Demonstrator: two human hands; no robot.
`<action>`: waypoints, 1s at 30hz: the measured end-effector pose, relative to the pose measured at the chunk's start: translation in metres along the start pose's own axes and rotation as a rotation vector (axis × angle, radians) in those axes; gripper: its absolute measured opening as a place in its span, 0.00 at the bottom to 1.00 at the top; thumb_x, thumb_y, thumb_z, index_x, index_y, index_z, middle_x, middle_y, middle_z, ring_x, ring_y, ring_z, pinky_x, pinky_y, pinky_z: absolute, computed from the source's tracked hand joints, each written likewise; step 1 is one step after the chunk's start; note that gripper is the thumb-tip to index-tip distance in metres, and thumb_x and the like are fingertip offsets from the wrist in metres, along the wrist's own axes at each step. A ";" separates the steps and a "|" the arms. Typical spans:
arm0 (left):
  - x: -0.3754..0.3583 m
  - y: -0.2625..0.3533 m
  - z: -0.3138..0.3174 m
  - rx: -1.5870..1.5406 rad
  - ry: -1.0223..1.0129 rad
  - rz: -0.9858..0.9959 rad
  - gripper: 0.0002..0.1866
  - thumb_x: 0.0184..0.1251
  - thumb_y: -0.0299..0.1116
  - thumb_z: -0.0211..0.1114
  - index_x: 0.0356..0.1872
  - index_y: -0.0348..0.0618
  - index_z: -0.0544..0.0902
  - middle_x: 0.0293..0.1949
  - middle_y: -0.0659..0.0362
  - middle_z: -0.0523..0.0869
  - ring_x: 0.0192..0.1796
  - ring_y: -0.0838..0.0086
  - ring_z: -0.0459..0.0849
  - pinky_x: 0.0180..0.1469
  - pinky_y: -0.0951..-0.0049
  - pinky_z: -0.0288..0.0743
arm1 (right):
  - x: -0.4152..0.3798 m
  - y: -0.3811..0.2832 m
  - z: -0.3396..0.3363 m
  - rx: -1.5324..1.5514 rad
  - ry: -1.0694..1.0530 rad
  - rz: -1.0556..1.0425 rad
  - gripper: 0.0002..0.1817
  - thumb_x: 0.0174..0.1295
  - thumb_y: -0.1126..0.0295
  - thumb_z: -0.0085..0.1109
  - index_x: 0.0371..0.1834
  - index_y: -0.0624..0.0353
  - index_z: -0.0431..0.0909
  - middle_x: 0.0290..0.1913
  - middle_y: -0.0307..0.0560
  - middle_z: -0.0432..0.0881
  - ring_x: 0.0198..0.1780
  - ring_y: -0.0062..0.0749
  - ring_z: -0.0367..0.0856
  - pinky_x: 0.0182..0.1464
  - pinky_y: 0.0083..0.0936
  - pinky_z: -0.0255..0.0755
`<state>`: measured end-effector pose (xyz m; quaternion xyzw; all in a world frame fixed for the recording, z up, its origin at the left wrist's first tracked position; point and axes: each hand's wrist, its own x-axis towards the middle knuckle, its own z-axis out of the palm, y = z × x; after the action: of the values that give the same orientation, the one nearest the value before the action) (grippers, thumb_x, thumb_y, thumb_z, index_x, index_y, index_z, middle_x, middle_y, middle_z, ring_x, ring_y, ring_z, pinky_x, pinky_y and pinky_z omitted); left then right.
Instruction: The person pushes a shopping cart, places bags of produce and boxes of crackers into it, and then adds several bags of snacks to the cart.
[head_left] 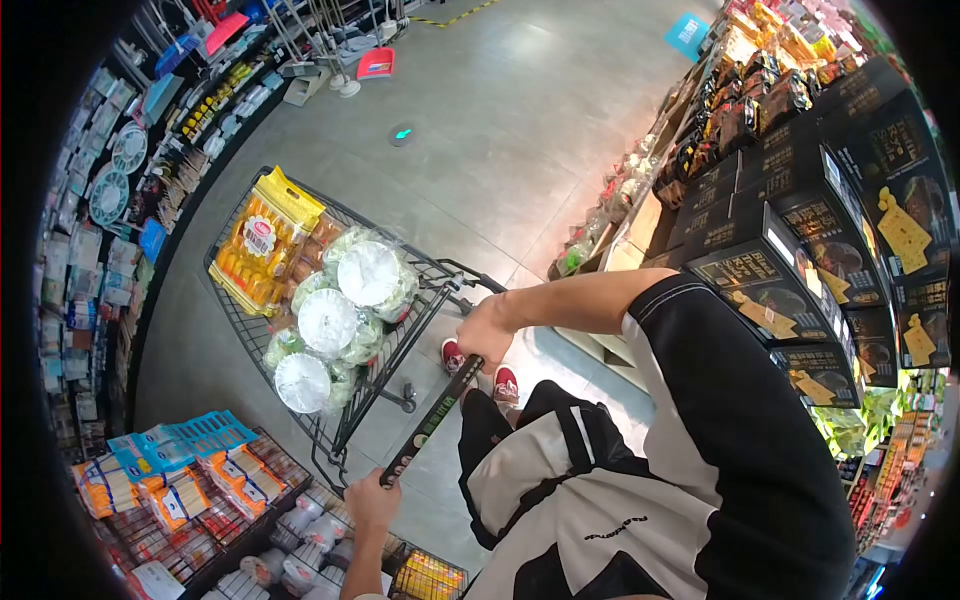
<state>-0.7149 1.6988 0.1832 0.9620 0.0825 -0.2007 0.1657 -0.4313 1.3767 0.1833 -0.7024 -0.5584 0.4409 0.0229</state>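
Observation:
My left hand is wrapped round the lower end of a shopping cart's handle. Further up the same bar, my right hand is closed round the other end. The black wire shopping cart stands ahead of me, tilted in the view. Inside it lies a large yellow bag of packaged food. Next to the bag sit several clear-wrapped packs of green vegetables with round, whitish ends facing up. Some brownish packs show between the bag and the greens.
Black boxes with yellow pictures are stacked on my right, beside shelves of bagged goods. Left of the cart, a curved shelf holds household items. Orange and blue packets fill a low display near my left hand. A red dustpan stands farther ahead.

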 end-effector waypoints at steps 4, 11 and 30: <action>-0.020 -0.006 0.004 -0.001 0.030 0.008 0.11 0.59 0.42 0.75 0.30 0.45 0.89 0.27 0.45 0.88 0.35 0.41 0.88 0.40 0.46 0.81 | -0.002 -0.023 0.018 0.010 0.014 -0.008 0.20 0.59 0.52 0.66 0.30 0.61 0.87 0.25 0.55 0.86 0.31 0.53 0.87 0.36 0.47 0.81; -0.058 -0.021 0.030 0.024 -0.017 0.032 0.14 0.57 0.44 0.76 0.41 0.50 0.92 0.29 0.45 0.90 0.36 0.45 0.91 0.43 0.48 0.84 | -0.012 -0.056 0.062 0.043 0.064 -0.034 0.19 0.56 0.53 0.68 0.30 0.62 0.87 0.27 0.59 0.85 0.34 0.57 0.86 0.40 0.49 0.80; -0.189 0.007 0.089 0.066 0.035 0.074 0.11 0.59 0.45 0.75 0.35 0.51 0.92 0.27 0.46 0.90 0.34 0.46 0.90 0.41 0.49 0.84 | -0.059 -0.138 0.197 0.074 0.085 -0.011 0.17 0.58 0.56 0.65 0.30 0.62 0.88 0.24 0.55 0.85 0.24 0.48 0.86 0.25 0.43 0.83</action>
<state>-0.9161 1.6431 0.1859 0.9727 0.0432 -0.1804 0.1395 -0.6632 1.2906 0.1703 -0.7161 -0.5440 0.4308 0.0752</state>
